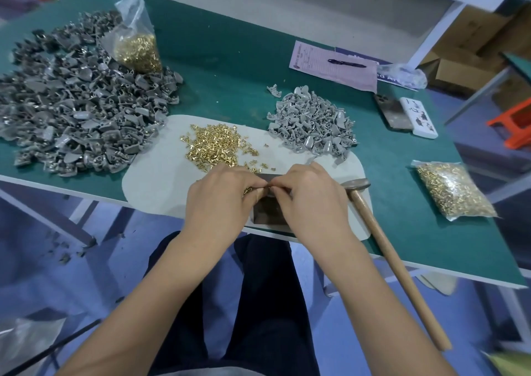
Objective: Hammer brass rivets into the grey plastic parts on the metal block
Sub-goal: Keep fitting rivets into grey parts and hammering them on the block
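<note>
Green matting covers the desk, whose near edge runs slantwise from the left side down toward the lower right, with blue floor below it. On the matting lies a pale grey pad that overhangs the near edge slightly. At the pad's near edge sits the metal block, mostly hidden under both hands. The left hand and the right hand meet fingertip to fingertip over the block, each grip pressed together in a pinch on something small between them; a few brass rivets show at the left fingertips, but what exactly is pinched I cannot tell.

Just far of the hands, a loose heap of brass rivets is spread on the pad. To its right a small pile of grey plastic parts straddles the pad's far right edge. A much larger darker pile of parts fills the left of the desk, with an open bag of rivets standing on its far side.

A hammer lies just right of the right hand, head on the pad, wooden handle reaching out past the desk's near edge. Well right, a sealed bag of rivets lies near the right edge. Farther back are a paper form with a pen, a phone and a white case. Open matting lies between the piles at the far middle.
</note>
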